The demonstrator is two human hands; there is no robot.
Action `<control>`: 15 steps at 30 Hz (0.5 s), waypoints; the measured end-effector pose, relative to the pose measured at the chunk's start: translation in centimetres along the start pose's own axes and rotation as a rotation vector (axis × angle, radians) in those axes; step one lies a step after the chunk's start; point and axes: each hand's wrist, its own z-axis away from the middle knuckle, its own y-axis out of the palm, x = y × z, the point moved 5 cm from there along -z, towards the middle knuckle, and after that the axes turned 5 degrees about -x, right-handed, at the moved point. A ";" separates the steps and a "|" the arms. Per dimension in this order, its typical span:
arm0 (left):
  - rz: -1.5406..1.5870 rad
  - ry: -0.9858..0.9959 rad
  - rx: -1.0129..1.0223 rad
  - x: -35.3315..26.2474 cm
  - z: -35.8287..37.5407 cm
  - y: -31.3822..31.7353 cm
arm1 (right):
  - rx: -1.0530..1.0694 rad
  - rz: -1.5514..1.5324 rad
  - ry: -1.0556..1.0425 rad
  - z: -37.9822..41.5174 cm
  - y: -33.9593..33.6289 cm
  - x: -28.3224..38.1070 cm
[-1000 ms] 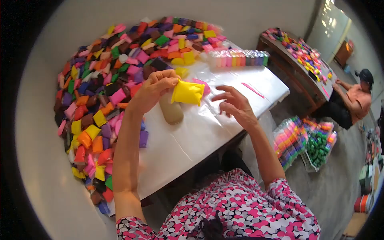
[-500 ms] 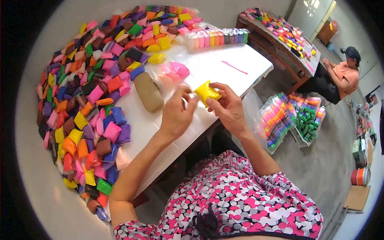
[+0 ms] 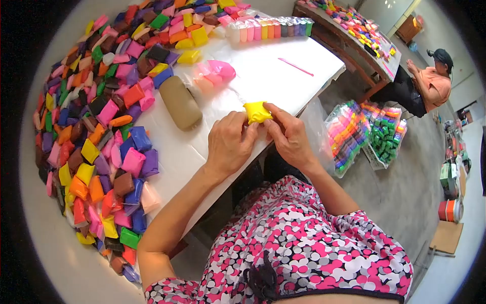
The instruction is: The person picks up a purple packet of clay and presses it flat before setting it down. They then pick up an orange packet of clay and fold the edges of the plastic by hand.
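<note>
A small yellow packet of what looks like modelling clay [image 3: 257,112] is pinched at its edges by both of my hands, just above the table's front edge. My left hand [image 3: 229,144] closes on its lower left side, thumb and fingers together. At the right side, my right hand [image 3: 289,137] grips it between thumb and forefinger. Left of the hands lies a brownish-grey rounded block [image 3: 180,104]. Behind it rests a clear bag with pink pieces [image 3: 215,73].
Many coloured packets [image 3: 109,109] are heaped along the left of the white table [image 3: 283,45]. A clear pack of coloured pieces [image 3: 271,29] and a pink stick [image 3: 295,67] lie farther back. Filled bags [image 3: 347,133] stand on the floor at right; another person [image 3: 430,83] sits beyond.
My left hand has moved in from beside the yellow packet and now grips it with the right hand. The packet has turned and sits slightly lower. The view has shifted a little.
</note>
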 end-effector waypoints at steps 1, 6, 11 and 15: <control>-0.024 0.022 -0.005 -0.1 0.0 0.0 | -0.008 0.038 -0.038 0.0 0.0 0.0; -0.054 0.092 -0.031 -0.1 0.0 0.0 | -0.044 0.153 -0.185 0.0 0.2 0.0; 0.017 0.084 -0.041 0.4 -0.2 0.1 | -0.069 0.190 -0.050 0.0 -0.6 0.4; 0.027 0.081 -0.023 0.4 -0.2 0.2 | -0.084 0.274 -0.168 -0.2 -1.0 0.2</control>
